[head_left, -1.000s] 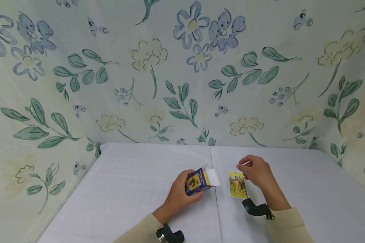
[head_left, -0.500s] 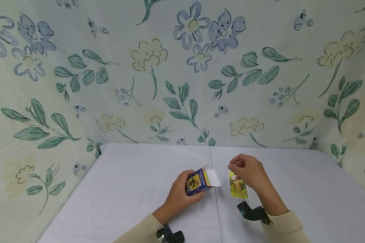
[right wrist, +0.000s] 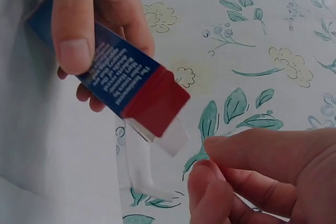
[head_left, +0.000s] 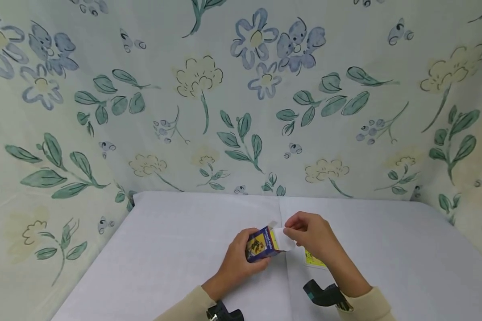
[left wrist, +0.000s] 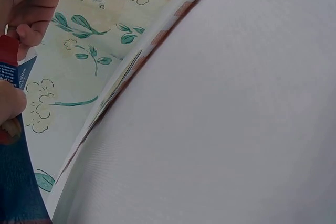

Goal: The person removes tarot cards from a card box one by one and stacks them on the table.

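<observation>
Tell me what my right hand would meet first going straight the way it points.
Most likely the white flap of the open box, just ahead of the right hand; the exact gap is hard to judge.

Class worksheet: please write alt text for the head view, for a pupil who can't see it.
A left hand grips an open blue box, while a right hand hovers close to its white flap. A yellow card, mostly hidden behind the right hand, lies on a white table before a floral cloth.
</observation>
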Available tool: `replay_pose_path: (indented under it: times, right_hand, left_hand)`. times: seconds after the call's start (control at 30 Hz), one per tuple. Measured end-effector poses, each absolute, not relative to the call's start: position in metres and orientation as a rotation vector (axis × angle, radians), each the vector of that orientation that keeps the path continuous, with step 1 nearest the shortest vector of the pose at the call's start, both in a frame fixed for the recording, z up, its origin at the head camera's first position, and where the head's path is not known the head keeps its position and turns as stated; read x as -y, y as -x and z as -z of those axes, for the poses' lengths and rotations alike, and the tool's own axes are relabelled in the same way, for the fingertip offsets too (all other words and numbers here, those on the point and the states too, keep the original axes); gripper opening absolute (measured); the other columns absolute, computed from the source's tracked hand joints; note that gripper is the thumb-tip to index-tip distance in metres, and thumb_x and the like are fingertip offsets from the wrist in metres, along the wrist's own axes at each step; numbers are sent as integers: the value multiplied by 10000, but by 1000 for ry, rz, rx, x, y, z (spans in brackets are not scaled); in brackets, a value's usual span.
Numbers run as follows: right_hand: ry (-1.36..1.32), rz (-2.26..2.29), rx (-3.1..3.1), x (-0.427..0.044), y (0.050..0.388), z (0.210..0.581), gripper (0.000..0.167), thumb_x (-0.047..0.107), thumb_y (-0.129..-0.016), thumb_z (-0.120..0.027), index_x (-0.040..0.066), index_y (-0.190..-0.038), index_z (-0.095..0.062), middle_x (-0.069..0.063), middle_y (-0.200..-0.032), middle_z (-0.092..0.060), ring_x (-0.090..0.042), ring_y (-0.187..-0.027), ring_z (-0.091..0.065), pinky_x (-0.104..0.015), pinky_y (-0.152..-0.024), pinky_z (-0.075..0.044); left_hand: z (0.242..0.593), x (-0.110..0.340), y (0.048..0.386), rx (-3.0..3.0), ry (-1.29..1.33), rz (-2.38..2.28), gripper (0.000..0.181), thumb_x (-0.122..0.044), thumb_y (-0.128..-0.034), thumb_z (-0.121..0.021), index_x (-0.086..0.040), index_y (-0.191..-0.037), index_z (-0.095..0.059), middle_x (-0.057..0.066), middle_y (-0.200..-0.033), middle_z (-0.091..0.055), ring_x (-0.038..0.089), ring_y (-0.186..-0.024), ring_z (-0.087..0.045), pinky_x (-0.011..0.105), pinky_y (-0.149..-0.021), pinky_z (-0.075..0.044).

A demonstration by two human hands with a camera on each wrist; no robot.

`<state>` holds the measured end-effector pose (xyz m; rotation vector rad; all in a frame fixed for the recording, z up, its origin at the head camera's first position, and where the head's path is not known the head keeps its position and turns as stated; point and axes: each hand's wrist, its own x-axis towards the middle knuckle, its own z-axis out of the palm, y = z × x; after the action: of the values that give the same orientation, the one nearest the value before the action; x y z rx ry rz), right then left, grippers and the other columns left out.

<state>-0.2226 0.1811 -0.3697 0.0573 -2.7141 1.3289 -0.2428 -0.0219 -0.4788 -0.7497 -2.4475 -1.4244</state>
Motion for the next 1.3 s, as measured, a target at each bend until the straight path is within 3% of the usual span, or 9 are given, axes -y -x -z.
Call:
replay_pose_path:
  times: [0.63, 1.3]
  right_hand:
    - [-42, -1289, 2765, -169, 224, 381, 94, 138, -835, -739, 95, -878, -667, -6, -731, -621, -168, -621, -538, -286, -546, -488]
    - [4, -1299, 2831, -167, 227, 389, 158, 200, -823, -754, 94, -865, -645, -12, -722, -615, -174, -637, -537, -288, -567, -497]
  left_hand:
    - [480, 21, 243, 2442, 755, 1408, 684, -426, -788, -767, -185, -1339, -443, -21, -1235, -535, 93, -1026, -511, 276, -878, -483]
    - [480, 22, 243, 2412, 786, 1428, 681, -445, -790, -758, -175, -1333, -451, -28, -1232, -536, 95, -1027, -517, 273, -877, -486]
